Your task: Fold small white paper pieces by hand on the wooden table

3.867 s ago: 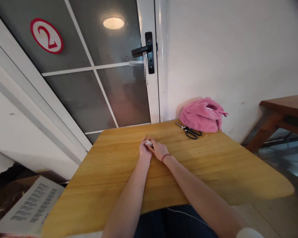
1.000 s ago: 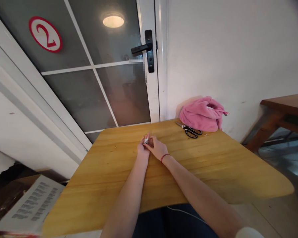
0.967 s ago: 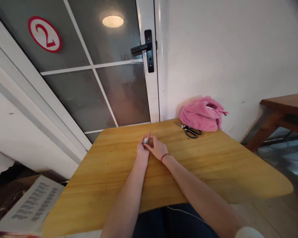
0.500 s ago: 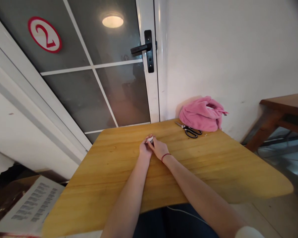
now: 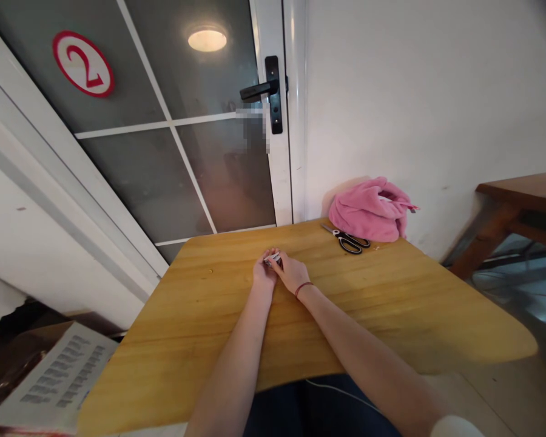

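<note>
Both hands meet above the far half of the wooden table (image 5: 200, 315), around a small white item with dark markings (image 5: 273, 259). Its kind is too small to make out. My left hand (image 5: 264, 271) is curled under and around its left side. From the right, my right hand (image 5: 293, 272) grips the same item, thumb on the near face; a red cord bracelet circles that wrist. The fingers partly hide the item. Beyond the right hand, black-handled scissors (image 5: 348, 241) lie on the table, apart from both hands.
A pink plush bag (image 5: 368, 209) sits at the table's far right edge, against the wall. Behind the table stands a glazed door with a black handle (image 5: 273, 94). A printed carton (image 5: 50, 376) is at lower left. Another wooden table (image 5: 523, 188) stands at right.
The white item has turned slightly in the fingers, and more of its dark-marked face shows. My left hand has shifted slightly left; my right hand stays nearly in place.
</note>
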